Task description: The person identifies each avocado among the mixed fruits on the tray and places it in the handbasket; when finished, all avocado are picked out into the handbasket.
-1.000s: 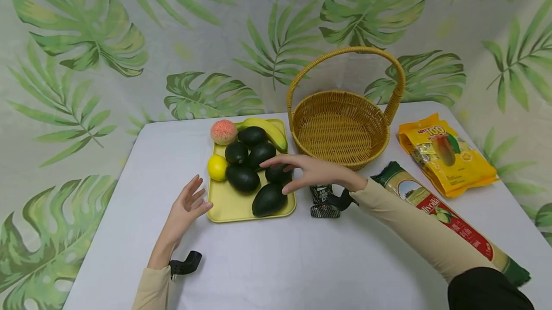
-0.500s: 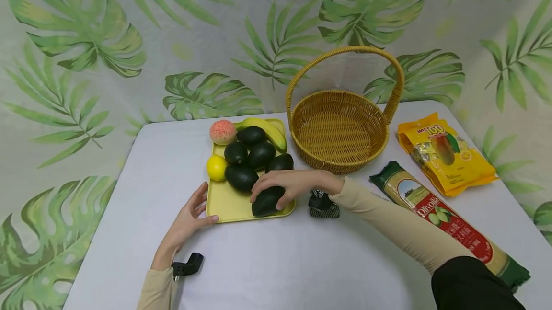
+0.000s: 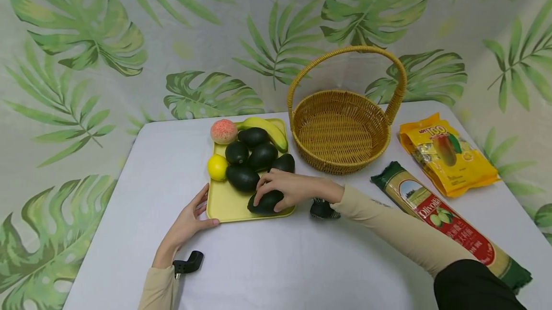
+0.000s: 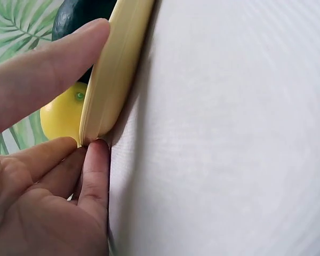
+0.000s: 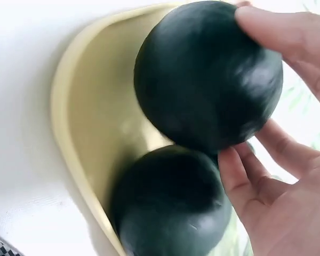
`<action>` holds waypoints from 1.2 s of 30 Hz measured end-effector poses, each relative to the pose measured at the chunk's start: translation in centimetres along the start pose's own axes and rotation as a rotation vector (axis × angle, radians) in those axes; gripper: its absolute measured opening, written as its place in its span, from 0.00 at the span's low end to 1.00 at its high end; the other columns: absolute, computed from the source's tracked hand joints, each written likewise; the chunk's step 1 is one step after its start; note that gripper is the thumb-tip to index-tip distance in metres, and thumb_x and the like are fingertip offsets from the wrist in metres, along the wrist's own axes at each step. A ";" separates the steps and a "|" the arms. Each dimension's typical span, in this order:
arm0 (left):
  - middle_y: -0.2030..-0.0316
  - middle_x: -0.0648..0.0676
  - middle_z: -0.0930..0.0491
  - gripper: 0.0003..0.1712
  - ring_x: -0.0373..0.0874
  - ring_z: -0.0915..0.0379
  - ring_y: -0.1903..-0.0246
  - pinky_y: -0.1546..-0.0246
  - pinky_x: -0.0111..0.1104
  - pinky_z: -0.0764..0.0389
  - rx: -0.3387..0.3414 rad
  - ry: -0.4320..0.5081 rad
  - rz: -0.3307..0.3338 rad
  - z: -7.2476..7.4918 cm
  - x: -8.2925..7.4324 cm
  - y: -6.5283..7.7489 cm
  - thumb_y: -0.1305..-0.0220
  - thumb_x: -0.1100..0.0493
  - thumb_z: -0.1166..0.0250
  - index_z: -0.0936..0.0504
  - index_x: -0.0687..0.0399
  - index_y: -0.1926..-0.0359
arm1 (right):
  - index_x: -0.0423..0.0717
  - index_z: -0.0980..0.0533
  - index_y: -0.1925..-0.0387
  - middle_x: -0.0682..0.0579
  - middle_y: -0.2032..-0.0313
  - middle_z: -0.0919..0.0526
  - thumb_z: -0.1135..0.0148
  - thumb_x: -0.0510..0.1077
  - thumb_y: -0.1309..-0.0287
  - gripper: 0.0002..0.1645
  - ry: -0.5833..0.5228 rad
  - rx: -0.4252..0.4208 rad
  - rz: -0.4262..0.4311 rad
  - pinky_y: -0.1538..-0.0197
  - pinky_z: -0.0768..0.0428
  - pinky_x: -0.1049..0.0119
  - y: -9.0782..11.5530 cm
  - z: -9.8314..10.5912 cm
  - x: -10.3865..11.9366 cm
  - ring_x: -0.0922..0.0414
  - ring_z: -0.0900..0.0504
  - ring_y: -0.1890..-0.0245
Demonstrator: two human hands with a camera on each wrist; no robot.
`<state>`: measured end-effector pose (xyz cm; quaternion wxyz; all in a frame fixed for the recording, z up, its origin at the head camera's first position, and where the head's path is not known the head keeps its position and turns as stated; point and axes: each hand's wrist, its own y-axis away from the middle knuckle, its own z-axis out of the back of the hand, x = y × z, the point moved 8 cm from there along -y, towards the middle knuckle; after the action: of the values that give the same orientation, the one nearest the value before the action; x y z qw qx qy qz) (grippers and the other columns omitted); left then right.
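Observation:
On a pale yellow tray [image 3: 228, 204] sit several dark green avocados, a yellow lemon [image 3: 217, 167], a pinkish peach [image 3: 224, 131] and a yellow-green banana [image 3: 267, 130]. My right hand [image 3: 295, 188] grips the avocado [image 3: 264, 203] nearest the tray's front edge, thumb on one side and fingers on the other. In the right wrist view that avocado [image 5: 202, 74] shows large, beside another avocado [image 5: 170, 208]. My left hand [image 3: 187, 223] holds the tray's front left corner, thumb at the front rim and fingertips against the left side.
A wicker basket [image 3: 345, 164] with a tall handle, nothing inside, stands right of the tray. Farther right lie a yellow mango-print bag [image 3: 448, 156] and a long pasta packet [image 3: 448, 226], partly under the right forearm. A small black checked packet [image 3: 323, 209] lies below the right wrist.
My right hand has come down onto the front avocado, taken hold of it and turned it more sideways. My left hand has moved in to the tray's corner.

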<state>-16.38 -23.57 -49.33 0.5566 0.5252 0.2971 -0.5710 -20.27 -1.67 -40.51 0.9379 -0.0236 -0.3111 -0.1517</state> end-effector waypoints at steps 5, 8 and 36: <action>0.30 0.66 0.53 0.59 0.64 0.51 0.32 0.36 0.46 0.38 -0.007 -0.025 0.018 -0.1 0.1 -0.1 0.48 0.63 0.26 0.56 0.50 0.24 | 0.54 0.22 0.46 0.55 0.45 0.28 0.32 0.42 0.44 0.23 -0.190 -0.082 -0.002 0.44 0.31 0.59 1.3 2.3 -0.2 0.56 0.34 0.43; 0.30 0.66 0.52 0.60 0.64 0.51 0.32 0.35 0.47 0.40 -0.008 -0.038 0.024 -0.1 0.1 -0.1 0.48 0.62 0.26 0.56 0.50 0.24 | 0.55 0.23 0.45 0.58 0.44 0.28 0.33 0.44 0.42 0.22 -0.293 -0.133 -0.021 0.47 0.29 0.57 2.5 4.0 -0.9 0.58 0.33 0.43; 0.29 0.65 0.52 0.59 0.63 0.50 0.32 0.34 0.46 0.42 -0.009 -0.085 0.040 0.1 -0.2 -0.2 0.48 0.60 0.26 0.56 0.53 0.24 | 0.50 0.38 0.30 0.45 0.29 0.50 0.43 0.47 0.34 0.33 -0.600 -0.610 -0.544 0.44 0.31 0.43 14.8 15.7 -15.9 0.47 0.47 0.32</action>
<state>-16.61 -23.55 -49.21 0.5824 0.5037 0.2654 -0.5803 -36.99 18.87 -36.53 0.6842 -0.2573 -0.5031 -0.4610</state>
